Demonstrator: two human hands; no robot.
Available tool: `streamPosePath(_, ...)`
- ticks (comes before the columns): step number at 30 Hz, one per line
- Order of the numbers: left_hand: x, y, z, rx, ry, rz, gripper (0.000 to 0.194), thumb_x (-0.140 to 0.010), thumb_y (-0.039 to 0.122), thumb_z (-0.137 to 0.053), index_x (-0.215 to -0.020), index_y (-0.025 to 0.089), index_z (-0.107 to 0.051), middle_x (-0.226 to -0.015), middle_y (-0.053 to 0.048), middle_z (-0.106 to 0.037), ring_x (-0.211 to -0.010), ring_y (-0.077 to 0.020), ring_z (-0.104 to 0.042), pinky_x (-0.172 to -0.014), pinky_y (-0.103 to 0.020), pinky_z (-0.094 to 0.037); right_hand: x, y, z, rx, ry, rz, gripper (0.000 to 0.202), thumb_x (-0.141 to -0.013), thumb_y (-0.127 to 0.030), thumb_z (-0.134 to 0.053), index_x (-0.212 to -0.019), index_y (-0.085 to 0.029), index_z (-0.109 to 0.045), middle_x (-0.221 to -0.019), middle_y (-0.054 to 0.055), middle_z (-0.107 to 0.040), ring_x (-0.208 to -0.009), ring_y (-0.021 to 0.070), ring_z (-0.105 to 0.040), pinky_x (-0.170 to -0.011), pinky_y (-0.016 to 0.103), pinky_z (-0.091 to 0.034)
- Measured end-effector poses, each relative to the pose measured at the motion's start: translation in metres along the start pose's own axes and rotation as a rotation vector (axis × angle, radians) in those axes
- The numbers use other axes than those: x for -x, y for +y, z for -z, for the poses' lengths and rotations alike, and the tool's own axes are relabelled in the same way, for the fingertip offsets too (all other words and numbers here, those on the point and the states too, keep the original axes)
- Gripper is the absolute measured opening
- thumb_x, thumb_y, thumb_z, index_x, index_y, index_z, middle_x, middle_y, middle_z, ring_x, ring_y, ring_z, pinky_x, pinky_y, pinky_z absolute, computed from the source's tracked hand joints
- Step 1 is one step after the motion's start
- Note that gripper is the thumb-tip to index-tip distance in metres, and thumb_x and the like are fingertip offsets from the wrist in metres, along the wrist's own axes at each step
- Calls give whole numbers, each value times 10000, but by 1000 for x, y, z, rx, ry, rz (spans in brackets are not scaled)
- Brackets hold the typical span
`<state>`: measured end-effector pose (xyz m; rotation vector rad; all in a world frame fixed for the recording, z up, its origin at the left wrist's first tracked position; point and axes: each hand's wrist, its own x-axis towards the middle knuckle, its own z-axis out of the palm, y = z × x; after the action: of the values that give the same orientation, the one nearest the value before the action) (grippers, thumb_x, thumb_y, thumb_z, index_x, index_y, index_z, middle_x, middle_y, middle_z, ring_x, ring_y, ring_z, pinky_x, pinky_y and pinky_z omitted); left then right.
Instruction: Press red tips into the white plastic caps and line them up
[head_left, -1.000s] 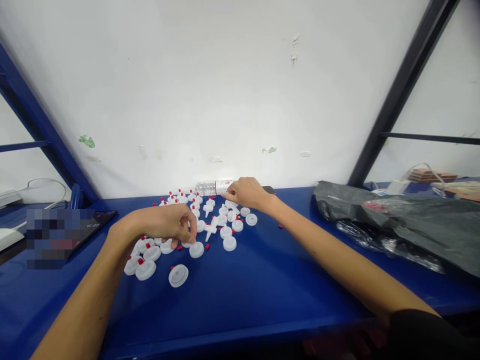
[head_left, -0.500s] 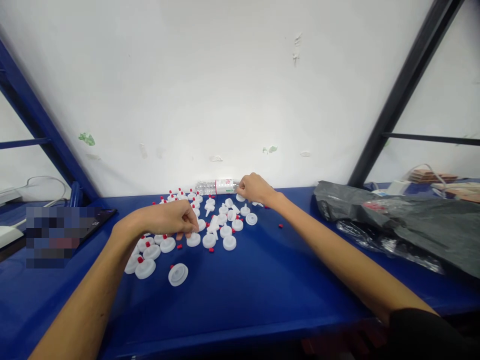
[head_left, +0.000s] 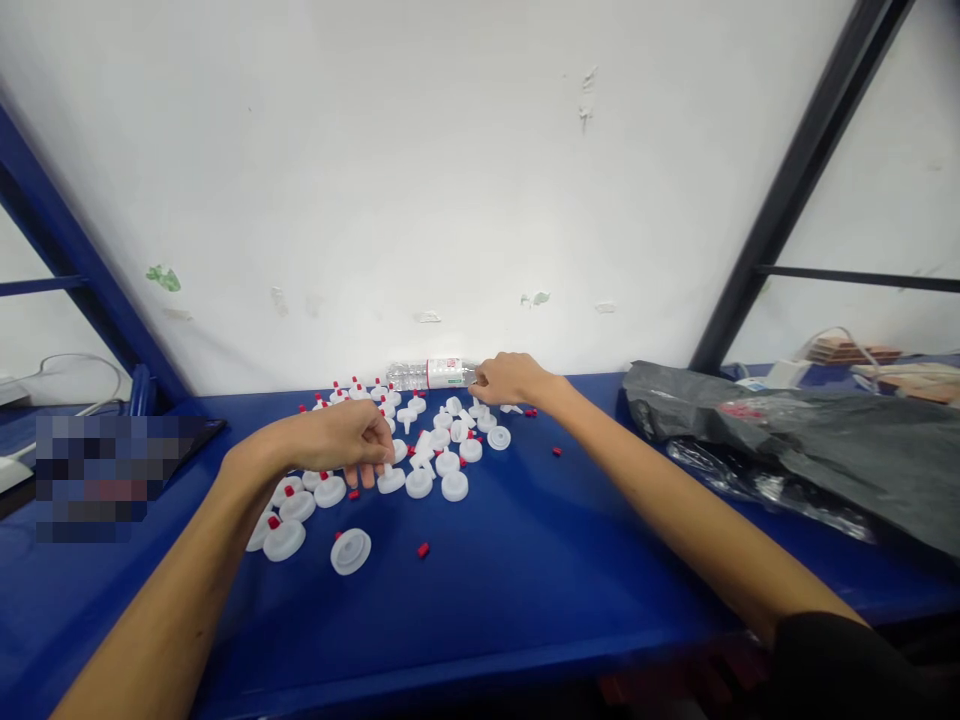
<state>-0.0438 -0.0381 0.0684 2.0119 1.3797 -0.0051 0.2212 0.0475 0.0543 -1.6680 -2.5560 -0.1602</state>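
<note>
Thumb and index finger of my left hand [head_left: 352, 443] pinch the top of a white round cap [head_left: 391, 481] on the blue table; the other fingers hang loosely beside it. My right hand [head_left: 510, 379] is curled at the end of a clear bottle [head_left: 442, 373] lying against the wall; its fingertips are mostly hidden, and what they hold I cannot make out. Several white caps with red tips [head_left: 284, 539] spread around my left hand. White caps without red tips [head_left: 454, 486] lie between the hands. One cap [head_left: 350, 551] rests upside down nearer the front.
Small red pieces [head_left: 423, 550] are scattered on the blue table [head_left: 525, 580]. A grey plastic bag [head_left: 787, 440] covers the right side. Blue and dark frame posts stand at both sides, with a pixelated object [head_left: 97, 480] at the left.
A red piece among the caps has moved toward the front of the table. The cap at my left fingertips is slightly tilted now. My right hand stays near the bottle's end. The view has shifted slightly.
</note>
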Motion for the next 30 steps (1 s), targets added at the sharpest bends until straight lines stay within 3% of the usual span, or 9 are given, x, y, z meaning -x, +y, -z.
streamPosePath(4, 0, 3, -2, 35, 22, 36, 220, -785, 390, -609, -838, 178, -636, -825, -78, -765, -693, -205, -719, -596, -276, -556, 9, -3, 24, -54, -69, 31, 468, -911, -586, -505, -1015, -195, -740, -978, 144, -750, -867, 285, -699, -719, 353, -465)
streamPosePath(8, -1, 2, -2, 1, 49, 20, 243, -800, 414, -603, -829, 177, -648, -835, -82, -766, -701, -206, -720, -599, -276, -557, 22, -12, 43, -366, -474, 216, 405, -761, -558, -750, -965, -207, -734, -905, 60, -760, -694, 172, -685, -643, 288, -470)
streamPosePath(10, -2, 1, -2, -42, 75, 5, 237, -806, 402, -593, -819, 178, -668, -847, -82, -766, -710, -204, -720, -599, -270, -556, 24, -18, 44, -402, -550, 275, 350, -715, -445, -811, -962, -207, -743, -884, 39, -760, -682, 157, -676, -627, 277, -463)
streamPosePath(15, -3, 4, 0, -71, 108, -9, 218, -797, 356, -577, -809, 177, -701, -820, -72, -758, -711, -202, -716, -590, -259, -556, 21, -26, 37, -426, -543, 321, 141, -741, -221, -752, -876, -182, -745, -834, 22, -755, -713, 145, -678, -649, 250, -456)
streamPosePath(20, -1, 10, 0, -84, 134, -27, 221, -786, 309, -546, -881, 187, -704, -846, -61, -746, -718, -203, -712, -549, -247, -537, 22, -20, 40, -417, -490, 343, 143, -820, -297, -690, -769, -173, -642, -839, 41, -750, -733, 149, -685, -618, 235, -441)
streamPosePath(24, 0, 12, 0, -163, 159, -7, 240, -794, 298, -525, -928, 199, -697, -821, -52, -736, -683, -200, -692, -511, -244, -494, 24, -17, 42, -480, -485, 302, 92, -783, -200, -649, -756, -192, -562, -775, 24, -738, -747, 150, -688, -636, 234, -460)
streamPosePath(30, -1, 14, -2, -209, 158, -31, 287, -855, 419, -510, -941, 213, -690, -863, -53, -746, -666, -196, -683, -509, -253, -463, 21, -15, 38, -495, -513, 305, 181, -705, -175, -675, -886, -183, -692, -784, 23, -745, -716, 156, -679, -648, 259, -476)
